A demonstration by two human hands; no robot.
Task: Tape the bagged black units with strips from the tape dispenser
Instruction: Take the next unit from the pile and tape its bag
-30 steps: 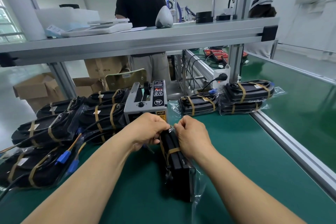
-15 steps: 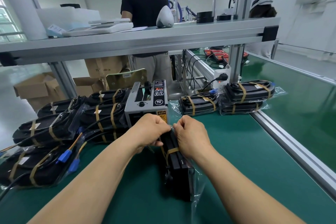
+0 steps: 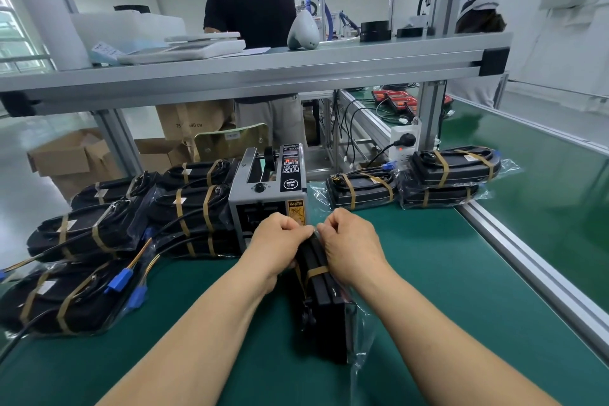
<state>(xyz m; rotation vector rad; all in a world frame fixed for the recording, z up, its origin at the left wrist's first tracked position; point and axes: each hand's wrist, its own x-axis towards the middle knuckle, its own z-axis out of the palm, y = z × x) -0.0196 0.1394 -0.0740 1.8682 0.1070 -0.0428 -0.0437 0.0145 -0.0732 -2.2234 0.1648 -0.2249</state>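
The bagged black unit stands on edge on the green table right under me, one tape band already round it. My left grip and right grip, fingers curled, pinch the bag shut at its far end. There may be a fresh strip there, but it's hard to see. I'd pull the fold taut, then press flat. The tape dispenser sits just beyond, with taped units either side of it.

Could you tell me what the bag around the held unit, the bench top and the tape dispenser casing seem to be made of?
The bag looks like thin clear plastic film, glossy and crinkled. The bench top is a matte green mat, perhaps rubber or vinyl. The tape dispenser casing looks like grey painted metal or plastic; unclear which.
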